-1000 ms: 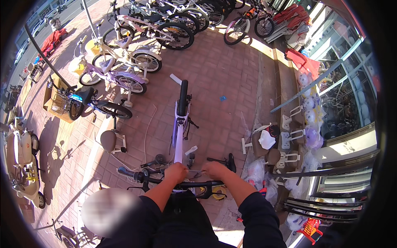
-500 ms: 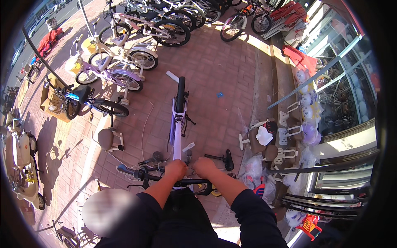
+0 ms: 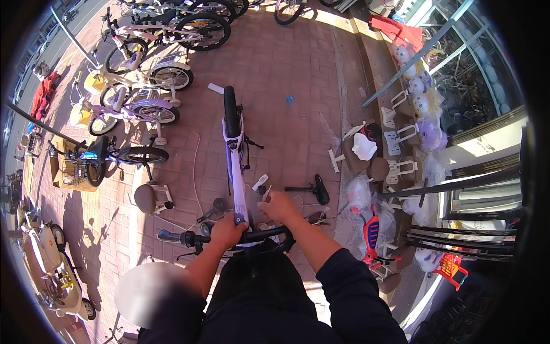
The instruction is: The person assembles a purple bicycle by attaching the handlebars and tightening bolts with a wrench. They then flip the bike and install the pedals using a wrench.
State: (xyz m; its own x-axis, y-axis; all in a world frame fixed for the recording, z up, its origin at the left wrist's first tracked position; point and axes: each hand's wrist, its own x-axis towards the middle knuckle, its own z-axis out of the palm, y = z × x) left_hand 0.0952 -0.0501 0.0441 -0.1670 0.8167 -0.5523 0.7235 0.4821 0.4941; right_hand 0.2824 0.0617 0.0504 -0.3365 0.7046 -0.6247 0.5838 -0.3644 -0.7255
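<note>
A lilac bicycle (image 3: 236,178) stands in front of me, its rear wheel (image 3: 230,112) pointing away and its black handlebar (image 3: 260,236) close to my body. At the front end of the frame, my left hand (image 3: 228,231) is closed around the stem (image 3: 238,218), beside a round dark bolt or cap. My right hand (image 3: 278,206) hovers a little right of the stem, apart from it, with fingers pinched on a thin pale metal piece (image 3: 267,192); its exact kind is too small to tell. The handlebar's left grip (image 3: 169,235) sticks out to the left.
A loose saddle with its post (image 3: 318,190) lies on the brick paving to the right. Left is a brown padded seat (image 3: 145,198). Parked bicycles (image 3: 154,109) line the far left. Wrapped toys and child seats (image 3: 395,166) stand along the shop wall; a red-and-blue toy (image 3: 371,238) is nearer.
My right hand has moved off the stem, and a thin piece now shows in its fingers. My left hand has settled lower on the stem. The whole view has shifted.
</note>
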